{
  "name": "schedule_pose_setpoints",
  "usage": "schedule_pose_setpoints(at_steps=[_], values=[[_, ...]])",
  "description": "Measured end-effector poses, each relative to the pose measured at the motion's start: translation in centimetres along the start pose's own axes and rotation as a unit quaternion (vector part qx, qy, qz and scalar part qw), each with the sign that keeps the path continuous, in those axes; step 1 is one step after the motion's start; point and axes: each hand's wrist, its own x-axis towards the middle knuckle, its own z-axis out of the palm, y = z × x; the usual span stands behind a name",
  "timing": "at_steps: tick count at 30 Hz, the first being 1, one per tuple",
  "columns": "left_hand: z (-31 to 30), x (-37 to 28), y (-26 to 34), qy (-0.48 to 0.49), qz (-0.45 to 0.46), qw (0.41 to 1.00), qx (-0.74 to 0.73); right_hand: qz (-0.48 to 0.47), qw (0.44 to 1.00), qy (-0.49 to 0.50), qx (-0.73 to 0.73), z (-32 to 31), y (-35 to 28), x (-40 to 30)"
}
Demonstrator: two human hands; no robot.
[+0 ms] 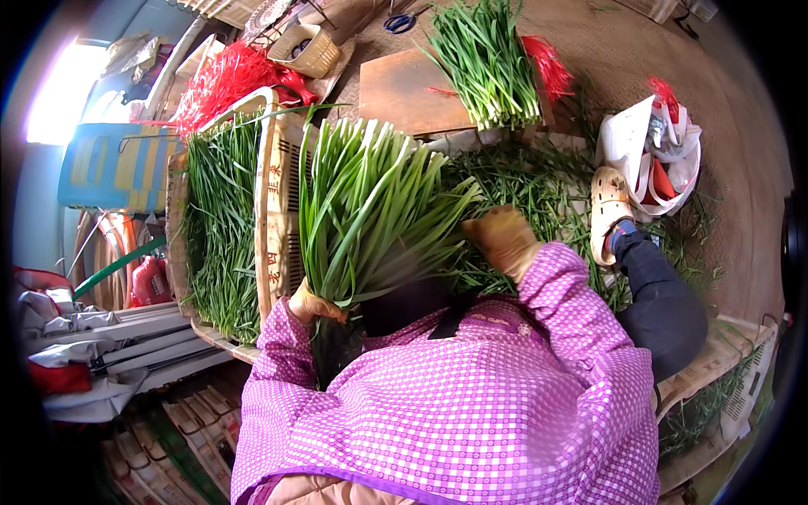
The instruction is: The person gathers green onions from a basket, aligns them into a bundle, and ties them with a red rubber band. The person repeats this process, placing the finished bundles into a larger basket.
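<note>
My left hand [315, 305], in a tan glove, is closed around the lower part of a large bunch of garlic chives [372, 208]. The bunch fans upward, its pale cut ends at the top. To its right is my right hand [505, 240], gloved and blurred, with its fingers curled by the outer stalks. Whether it pinches any stalk cannot be made out. Loose chive leaves and trimmings [536, 183] lie beneath and beyond it. Another bunch of chives [489, 69] rests across a wooden board [404, 91] ahead of me, with red plastic strands [546, 66] beside it.
A plastic crate [278, 208] packed with chives [224, 227] stands close on my left. Red strips [227, 82] heap at its far end near a small basket [306, 50]. Blue-handled scissors [401, 23] lie farther off. A white bag [650, 158] sits by my clog [609, 211].
</note>
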Motion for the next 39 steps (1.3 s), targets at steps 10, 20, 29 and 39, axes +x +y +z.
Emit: schedule_pose_setpoints(at_steps=[10,20,29,39], values=[[0.7,1.1,1.0,0.025,-0.035,0.998,0.046,-0.057,0.98,0.175,0.081,-2.6,-4.5,-2.7],[0.3,0.3,1.1,0.014,-0.016,0.999,0.044,-0.221,0.695,-0.327,0.601,-5.2,-3.6,-5.6],[1.5,-0.3,3.0,0.036,-0.035,0.999,0.019,-0.031,0.937,0.22,0.271,-4.0,4.3,-3.6],[2.9,0.1,5.9,0.028,-0.032,0.99,0.135,-0.014,0.97,0.238,-0.056,3.6,3.4,3.0]])
